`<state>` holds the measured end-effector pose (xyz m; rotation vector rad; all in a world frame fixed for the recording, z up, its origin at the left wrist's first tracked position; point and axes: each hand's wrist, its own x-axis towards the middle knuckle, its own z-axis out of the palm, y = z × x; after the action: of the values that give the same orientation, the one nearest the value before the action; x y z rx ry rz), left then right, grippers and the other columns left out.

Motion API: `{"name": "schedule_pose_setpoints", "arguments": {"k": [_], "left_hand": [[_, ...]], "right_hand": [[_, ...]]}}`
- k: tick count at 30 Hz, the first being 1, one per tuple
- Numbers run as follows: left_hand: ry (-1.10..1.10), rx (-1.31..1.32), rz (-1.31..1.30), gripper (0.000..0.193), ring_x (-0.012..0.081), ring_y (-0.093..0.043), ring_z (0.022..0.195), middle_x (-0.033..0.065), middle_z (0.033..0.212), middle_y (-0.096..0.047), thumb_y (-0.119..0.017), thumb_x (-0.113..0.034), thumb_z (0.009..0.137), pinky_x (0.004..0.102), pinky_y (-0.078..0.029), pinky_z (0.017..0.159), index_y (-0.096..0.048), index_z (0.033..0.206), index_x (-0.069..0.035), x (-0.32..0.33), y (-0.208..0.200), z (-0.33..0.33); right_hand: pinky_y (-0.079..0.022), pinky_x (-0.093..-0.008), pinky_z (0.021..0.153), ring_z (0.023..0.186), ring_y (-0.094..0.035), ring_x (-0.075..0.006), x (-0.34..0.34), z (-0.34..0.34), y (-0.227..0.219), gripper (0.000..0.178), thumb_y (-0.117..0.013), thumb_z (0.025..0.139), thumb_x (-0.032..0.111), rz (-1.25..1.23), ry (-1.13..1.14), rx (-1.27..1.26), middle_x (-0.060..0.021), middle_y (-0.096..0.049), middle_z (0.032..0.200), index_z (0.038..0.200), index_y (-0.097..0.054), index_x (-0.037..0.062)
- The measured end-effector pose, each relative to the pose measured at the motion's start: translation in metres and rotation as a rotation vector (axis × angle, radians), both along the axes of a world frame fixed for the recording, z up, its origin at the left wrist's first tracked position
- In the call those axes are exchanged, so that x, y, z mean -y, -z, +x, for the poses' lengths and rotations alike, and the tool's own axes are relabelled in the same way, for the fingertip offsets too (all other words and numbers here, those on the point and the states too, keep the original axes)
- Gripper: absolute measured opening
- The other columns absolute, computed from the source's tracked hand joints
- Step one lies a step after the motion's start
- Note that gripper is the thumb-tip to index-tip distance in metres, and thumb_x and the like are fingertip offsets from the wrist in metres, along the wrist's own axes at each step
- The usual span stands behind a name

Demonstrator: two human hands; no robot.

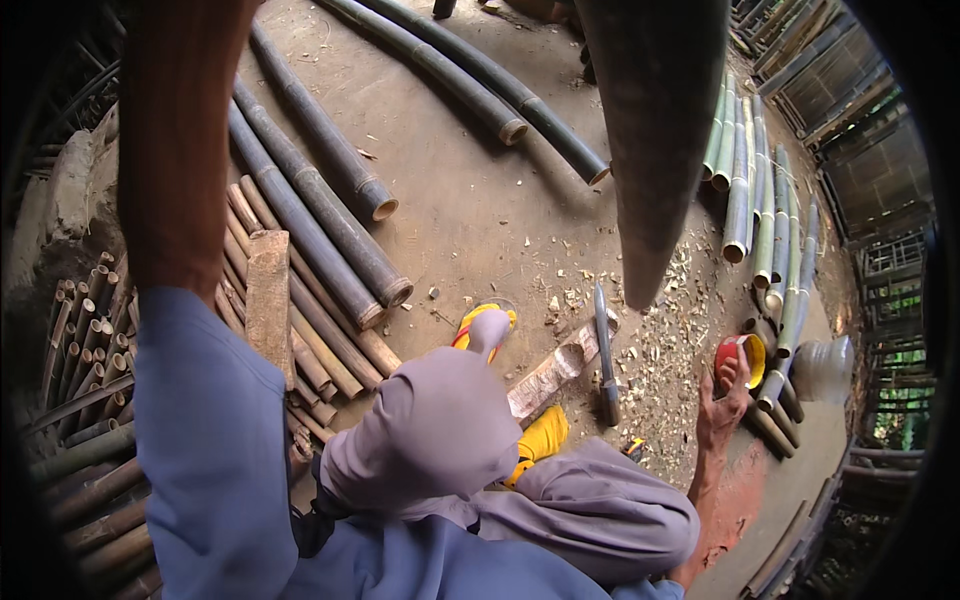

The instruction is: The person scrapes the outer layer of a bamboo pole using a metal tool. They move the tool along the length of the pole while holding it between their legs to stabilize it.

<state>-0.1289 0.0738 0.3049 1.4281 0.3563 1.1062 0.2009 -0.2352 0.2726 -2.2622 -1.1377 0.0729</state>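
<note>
At the right, my right hand (722,405) is closed on the rim of a small red container with a yellow inside (730,352), near the bamboo ends. My left arm rises along the left side, and its hand lies beyond the upper edge. From the top hangs a large, dark, tapered thing (655,150), close to the camera; I cannot make out its kind or what holds it. Before my knees a pale, notched wood block (560,365) lies on the floor. A pointed knife (606,355) with a dark handle lies against it, tip away from me.
Wood chips (660,350) litter the floor. Long dark bamboo poles (320,200) and thinner cut lengths (90,350) lie at the left, green poles (765,210) at the right. A yellow sandal (485,325), a yellow cloth-like thing (543,435) and a clear plastic container (825,368) are nearby.
</note>
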Motion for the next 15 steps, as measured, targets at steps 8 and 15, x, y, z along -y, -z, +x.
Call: {"name": "schedule_pose_setpoints", "arguments": {"k": [8, 15], "left_hand": [[-0.031, -0.615, -0.059, 0.049, 0.0263, -0.067, 0.081, 0.0103, 0.091, -0.063, -0.074, -0.024, 0.067, 0.0422, -0.057, 0.071, -0.055, 0.109, -0.008, 0.125, 0.157, -0.088], [-0.199, -0.445, 0.762, 0.051, 0.0266, -0.067, 0.082, 0.0100, 0.092, -0.063, -0.074, -0.024, 0.065, 0.0425, -0.057, 0.072, -0.054, 0.109, -0.008, 0.006, -0.025, -0.039]], "right_hand": [[-0.045, -0.0296, 0.094, 0.105, -0.058, -0.0176, 0.017, 0.073, -0.028, 0.054, -0.060, 0.092, 0.005, 0.307, 0.055, -0.055, -0.0099, -0.057, 0.116, 0.142, -0.041, 0.0072], [-0.041, -0.0416, 0.107, 0.120, -0.053, -0.0300, 0.001, 0.072, -0.157, 0.059, -0.055, 0.097, 0.029, 0.711, -0.270, -0.204, -0.0200, -0.050, 0.133, 0.144, -0.034, -0.0009]]}}
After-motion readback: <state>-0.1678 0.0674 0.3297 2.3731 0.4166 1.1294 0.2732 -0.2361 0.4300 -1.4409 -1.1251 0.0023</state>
